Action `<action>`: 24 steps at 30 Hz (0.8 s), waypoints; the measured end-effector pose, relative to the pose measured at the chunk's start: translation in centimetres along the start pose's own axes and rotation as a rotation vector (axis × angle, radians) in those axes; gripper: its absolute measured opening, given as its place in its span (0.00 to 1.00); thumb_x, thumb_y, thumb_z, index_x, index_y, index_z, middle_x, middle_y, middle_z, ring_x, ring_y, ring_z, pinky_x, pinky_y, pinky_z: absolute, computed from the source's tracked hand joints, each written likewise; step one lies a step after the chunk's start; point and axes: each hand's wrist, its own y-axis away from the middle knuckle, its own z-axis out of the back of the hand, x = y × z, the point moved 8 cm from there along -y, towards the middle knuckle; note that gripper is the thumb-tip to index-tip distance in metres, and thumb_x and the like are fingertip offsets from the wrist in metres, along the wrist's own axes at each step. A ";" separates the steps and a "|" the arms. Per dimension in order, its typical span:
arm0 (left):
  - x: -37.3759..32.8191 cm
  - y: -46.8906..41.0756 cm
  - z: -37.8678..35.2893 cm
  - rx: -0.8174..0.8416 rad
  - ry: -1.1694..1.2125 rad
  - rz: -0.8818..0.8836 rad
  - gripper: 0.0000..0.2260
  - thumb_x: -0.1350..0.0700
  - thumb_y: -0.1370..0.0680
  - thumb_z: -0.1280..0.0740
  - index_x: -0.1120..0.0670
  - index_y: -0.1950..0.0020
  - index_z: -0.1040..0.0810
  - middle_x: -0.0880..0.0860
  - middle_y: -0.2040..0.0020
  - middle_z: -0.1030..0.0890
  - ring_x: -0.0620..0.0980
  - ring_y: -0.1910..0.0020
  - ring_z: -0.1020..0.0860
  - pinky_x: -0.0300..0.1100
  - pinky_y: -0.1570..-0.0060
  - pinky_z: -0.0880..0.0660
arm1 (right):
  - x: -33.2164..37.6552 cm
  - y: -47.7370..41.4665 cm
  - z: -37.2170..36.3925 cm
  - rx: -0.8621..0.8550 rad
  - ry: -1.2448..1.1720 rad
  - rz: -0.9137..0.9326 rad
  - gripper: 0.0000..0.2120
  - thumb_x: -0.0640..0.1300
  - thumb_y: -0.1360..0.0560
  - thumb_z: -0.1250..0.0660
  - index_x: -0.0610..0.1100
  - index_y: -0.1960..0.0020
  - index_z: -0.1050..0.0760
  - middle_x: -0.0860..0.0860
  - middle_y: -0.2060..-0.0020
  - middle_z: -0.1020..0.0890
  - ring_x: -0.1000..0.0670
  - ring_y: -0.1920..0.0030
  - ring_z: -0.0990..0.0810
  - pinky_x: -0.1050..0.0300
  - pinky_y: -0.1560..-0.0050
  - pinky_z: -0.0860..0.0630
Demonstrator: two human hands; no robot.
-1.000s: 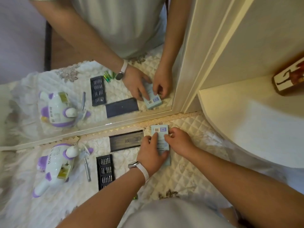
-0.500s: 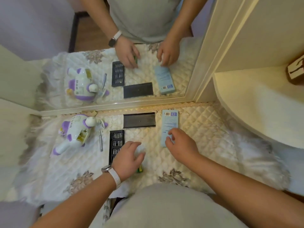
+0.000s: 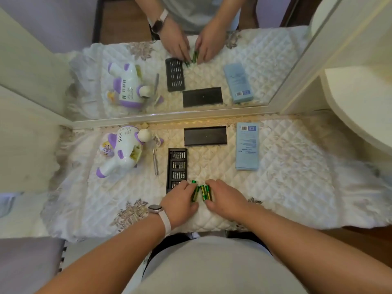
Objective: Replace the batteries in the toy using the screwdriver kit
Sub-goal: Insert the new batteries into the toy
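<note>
Batteries [image 3: 201, 193], green, lie bunched at the near edge of the quilted worktop [image 3: 297, 187], and both hands are on them now: the right hand [image 3: 227, 198] has left the blue box [image 3: 247, 146] and joined the left hand [image 3: 180, 201], each grip loose, fingers laid against the cells, not wrapped round. Just beyond the left hand, the black tray [image 3: 177, 169] holds rows of bits. The screwdriver [image 3: 155, 161] lies beside it, then the purple-and-white toy [image 3: 123, 151], compartment open. Farther back sit the black lid [image 3: 205, 135] and the box, barcode showing, print too small to read.
</note>
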 end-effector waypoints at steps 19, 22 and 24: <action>1.4 -3.1 0.6 -0.003 0.008 0.194 0.08 0.54 0.23 0.35 0.54 0.47 0.27 0.55 0.55 0.18 0.57 0.57 0.19 0.42 0.65 0.30 | -1.7 1.4 1.2 -0.250 -0.351 -0.284 0.08 0.41 0.27 0.30 0.44 0.49 0.26 0.52 0.61 0.23 0.53 0.61 0.26 0.71 0.65 0.34; 0.6 -2.8 0.5 0.010 0.015 0.117 0.10 0.53 0.24 0.35 0.53 0.46 0.30 0.54 0.56 0.19 0.55 0.59 0.20 0.44 0.65 0.26 | -2.0 1.9 3.1 -0.297 -0.416 -0.306 0.06 0.42 0.27 0.30 0.46 0.52 0.26 0.54 0.62 0.24 0.54 0.62 0.26 0.69 0.63 0.33; 0.1 -2.5 0.7 -0.008 -0.008 0.074 0.10 0.53 0.24 0.36 0.53 0.45 0.30 0.53 0.56 0.20 0.55 0.60 0.21 0.45 0.64 0.26 | -1.8 2.1 4.4 -0.322 -0.456 -0.285 0.06 0.43 0.26 0.30 0.46 0.51 0.26 0.54 0.63 0.24 0.55 0.62 0.26 0.68 0.61 0.32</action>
